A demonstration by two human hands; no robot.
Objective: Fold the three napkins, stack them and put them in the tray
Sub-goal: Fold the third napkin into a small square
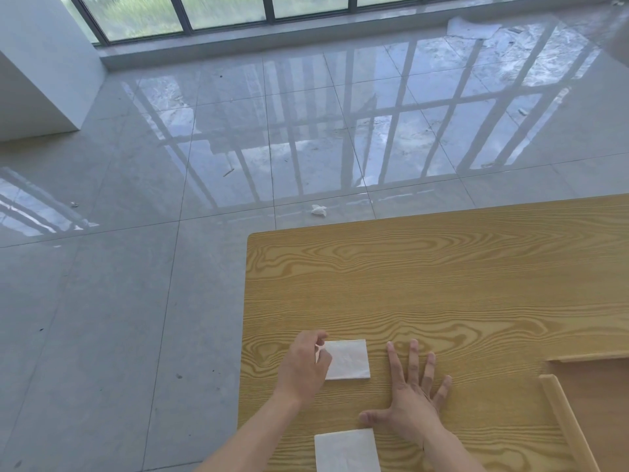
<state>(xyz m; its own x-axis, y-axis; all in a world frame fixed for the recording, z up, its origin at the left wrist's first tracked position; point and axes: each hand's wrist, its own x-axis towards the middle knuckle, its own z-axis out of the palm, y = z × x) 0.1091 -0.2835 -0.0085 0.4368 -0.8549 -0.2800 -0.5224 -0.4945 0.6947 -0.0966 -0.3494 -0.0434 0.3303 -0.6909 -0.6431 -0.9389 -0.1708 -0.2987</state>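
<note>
A folded white napkin (350, 360) lies on the wooden table (442, 284) near its left edge. My left hand (304, 364) pinches that napkin's left edge between thumb and fingers. My right hand (413, 393) rests flat on the table to the right of it, fingers spread, holding nothing. A second white napkin (345, 451) lies at the bottom of the view, just below my right thumb. The wooden tray (558, 403) shows its rim at the lower right corner. A third napkin is not visible.
The table's left edge runs just left of my left hand, with grey tiled floor beyond. A crumpled white tissue (318, 210) lies on the floor past the table's far corner. Windows line the far wall.
</note>
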